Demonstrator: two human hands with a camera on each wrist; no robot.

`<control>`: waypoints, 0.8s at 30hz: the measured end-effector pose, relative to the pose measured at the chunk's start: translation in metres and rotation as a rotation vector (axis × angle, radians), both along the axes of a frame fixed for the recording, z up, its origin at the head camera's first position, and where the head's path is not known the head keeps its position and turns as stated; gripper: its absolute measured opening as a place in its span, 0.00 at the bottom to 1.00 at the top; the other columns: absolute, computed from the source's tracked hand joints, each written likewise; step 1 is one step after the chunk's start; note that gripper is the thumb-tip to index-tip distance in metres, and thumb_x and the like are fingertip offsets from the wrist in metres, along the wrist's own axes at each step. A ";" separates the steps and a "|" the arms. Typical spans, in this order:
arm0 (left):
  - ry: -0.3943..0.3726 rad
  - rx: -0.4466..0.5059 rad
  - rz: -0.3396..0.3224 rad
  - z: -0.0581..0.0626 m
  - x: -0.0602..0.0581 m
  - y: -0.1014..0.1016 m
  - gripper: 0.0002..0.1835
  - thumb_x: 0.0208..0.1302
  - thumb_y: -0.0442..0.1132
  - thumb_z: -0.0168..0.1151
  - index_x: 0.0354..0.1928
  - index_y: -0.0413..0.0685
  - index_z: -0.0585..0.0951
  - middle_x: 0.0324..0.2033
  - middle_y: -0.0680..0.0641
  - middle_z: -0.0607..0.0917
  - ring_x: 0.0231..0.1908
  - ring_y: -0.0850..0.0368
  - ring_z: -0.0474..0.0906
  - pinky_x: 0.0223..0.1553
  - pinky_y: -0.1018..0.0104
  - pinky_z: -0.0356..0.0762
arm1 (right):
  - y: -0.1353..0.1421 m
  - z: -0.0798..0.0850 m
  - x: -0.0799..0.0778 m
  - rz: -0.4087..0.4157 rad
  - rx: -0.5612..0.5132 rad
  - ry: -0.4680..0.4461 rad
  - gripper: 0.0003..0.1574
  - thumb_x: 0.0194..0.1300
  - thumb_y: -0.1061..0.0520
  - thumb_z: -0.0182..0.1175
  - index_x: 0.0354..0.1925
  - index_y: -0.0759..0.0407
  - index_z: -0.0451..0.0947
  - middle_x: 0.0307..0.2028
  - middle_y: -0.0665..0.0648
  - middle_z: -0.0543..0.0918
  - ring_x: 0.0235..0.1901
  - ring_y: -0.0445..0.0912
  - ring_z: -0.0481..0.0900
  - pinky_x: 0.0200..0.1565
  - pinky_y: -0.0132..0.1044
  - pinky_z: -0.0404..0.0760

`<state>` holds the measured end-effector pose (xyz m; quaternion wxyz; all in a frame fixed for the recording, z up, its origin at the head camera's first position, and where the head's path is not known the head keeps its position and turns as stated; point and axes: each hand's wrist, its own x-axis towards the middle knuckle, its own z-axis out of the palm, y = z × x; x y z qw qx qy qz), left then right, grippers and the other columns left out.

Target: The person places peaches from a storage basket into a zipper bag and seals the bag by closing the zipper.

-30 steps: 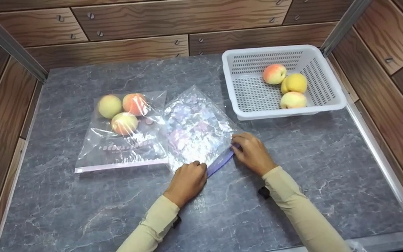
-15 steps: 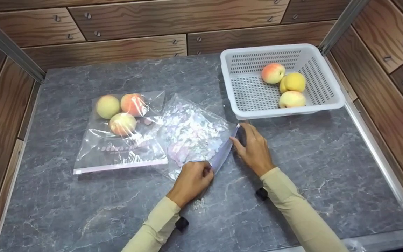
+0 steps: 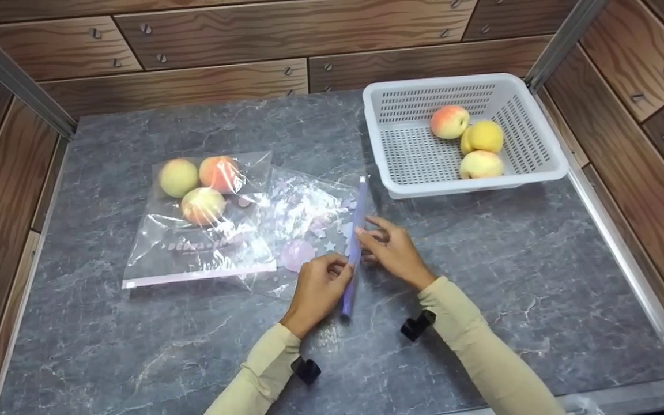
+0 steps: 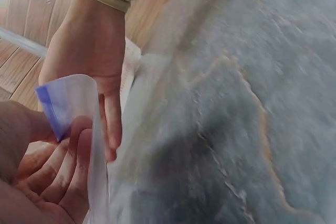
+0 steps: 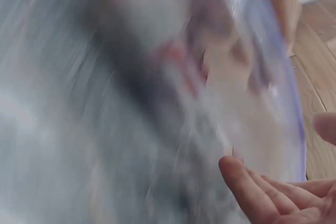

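Observation:
In the head view, my left hand (image 3: 317, 288) pinches a clear zip bag (image 3: 297, 256) by its purple zip strip (image 3: 358, 216). The bag is printed with pale stars and shapes, and its strip stands raised, running away from me. In the left wrist view, the purple corner of the bag (image 4: 50, 108) sits between thumb and fingers. My right hand (image 3: 392, 251) is at the strip's right side, its fingers fairly straight and thumb apart from them in the right wrist view. A second clear bag (image 3: 193, 245) holding several peaches (image 3: 204, 206) lies to the left, touching or overlapping the first.
At the back right stands a white slotted basket (image 3: 384, 167) with several peaches (image 3: 450, 122), some yellow. Wood-patterned walls (image 3: 251, 34) enclose the grey marbled tabletop (image 3: 165, 346) at the back and sides. The right wrist view is blurred.
The bag's purple strip has swung from a slant to nearly straight away from me and been raised. My right hand has moved slightly left and nearer; the left keeps its pinch.

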<state>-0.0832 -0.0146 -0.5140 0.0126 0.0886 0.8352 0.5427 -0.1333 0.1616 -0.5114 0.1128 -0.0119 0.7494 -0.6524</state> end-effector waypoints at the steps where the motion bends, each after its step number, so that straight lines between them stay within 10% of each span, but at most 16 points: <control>1: -0.009 0.017 -0.004 0.001 -0.001 0.000 0.05 0.67 0.35 0.65 0.35 0.40 0.86 0.27 0.51 0.88 0.26 0.64 0.82 0.30 0.70 0.82 | -0.003 0.002 0.000 0.000 -0.041 -0.039 0.39 0.73 0.56 0.61 0.72 0.74 0.59 0.55 0.75 0.80 0.45 0.58 0.87 0.43 0.45 0.88; 8: -0.058 0.095 -0.040 0.006 -0.011 -0.001 0.05 0.66 0.34 0.64 0.40 0.40 0.84 0.30 0.49 0.87 0.25 0.63 0.82 0.28 0.68 0.83 | -0.015 0.006 -0.001 -0.035 -0.144 -0.131 0.35 0.75 0.61 0.57 0.72 0.74 0.60 0.58 0.74 0.79 0.46 0.54 0.86 0.38 0.36 0.88; 24: -0.041 -0.070 0.098 0.028 -0.054 0.006 0.08 0.72 0.43 0.62 0.38 0.46 0.81 0.21 0.53 0.85 0.16 0.63 0.78 0.24 0.64 0.79 | -0.018 0.016 -0.008 0.043 -0.046 0.128 0.19 0.73 0.71 0.51 0.57 0.81 0.74 0.48 0.75 0.84 0.36 0.38 0.85 0.36 0.35 0.87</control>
